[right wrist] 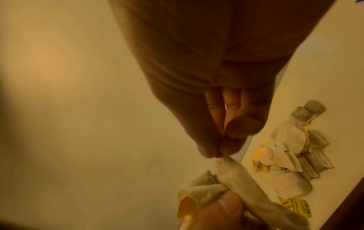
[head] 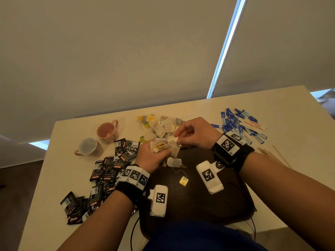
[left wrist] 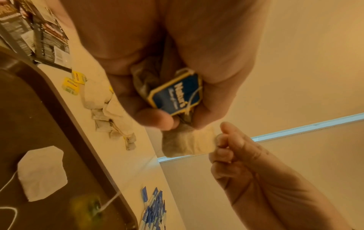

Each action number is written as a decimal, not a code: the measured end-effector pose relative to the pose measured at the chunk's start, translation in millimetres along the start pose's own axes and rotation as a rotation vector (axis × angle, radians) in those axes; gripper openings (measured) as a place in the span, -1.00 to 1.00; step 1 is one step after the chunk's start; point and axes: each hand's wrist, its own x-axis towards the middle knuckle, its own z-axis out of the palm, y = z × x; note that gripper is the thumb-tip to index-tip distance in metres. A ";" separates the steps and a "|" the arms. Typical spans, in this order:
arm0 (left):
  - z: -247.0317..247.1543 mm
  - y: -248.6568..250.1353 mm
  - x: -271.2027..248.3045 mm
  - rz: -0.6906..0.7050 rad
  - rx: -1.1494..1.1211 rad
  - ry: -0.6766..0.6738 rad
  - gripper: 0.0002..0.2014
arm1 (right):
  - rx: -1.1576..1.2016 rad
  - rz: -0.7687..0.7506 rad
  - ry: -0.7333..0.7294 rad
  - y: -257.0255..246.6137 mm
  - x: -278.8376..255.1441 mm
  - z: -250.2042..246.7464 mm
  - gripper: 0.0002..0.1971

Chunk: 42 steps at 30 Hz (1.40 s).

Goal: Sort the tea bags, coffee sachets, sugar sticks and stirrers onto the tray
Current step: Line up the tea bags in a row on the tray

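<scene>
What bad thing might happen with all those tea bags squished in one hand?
The left hand grips a bunch of tea bags while the right hand pinches one bag to pull it free. Its thin paper might tear. Strings may tangle, dragging extra bags onto the tray.

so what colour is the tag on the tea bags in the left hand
Dark blue with a yellow border, clearest in the left wrist view: tag, left hand.

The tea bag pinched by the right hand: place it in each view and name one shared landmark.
Head: tea bag at centre, between both hands, above the tray.
Left wrist: tea bag right of centre, below the left hand.
Right wrist: tea bag lower right, under the right hand.
Shared landmark: loose tea bag pile.
</scene>
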 end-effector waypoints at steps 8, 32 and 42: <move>-3.5 3.0 1.7 0.018 -0.028 0.004 -0.84 | -0.032 -0.008 -0.060 18.9 -6.8 13.2 -0.78; -12.1 22.5 3.1 0.087 -0.141 0.021 -0.87 | 0.305 -0.049 0.055 9.9 -7.1 13.5 -0.96; -14.8 35.8 4.5 0.173 0.108 -0.049 -0.93 | 0.309 -0.105 0.034 13.4 -3.8 14.2 -0.81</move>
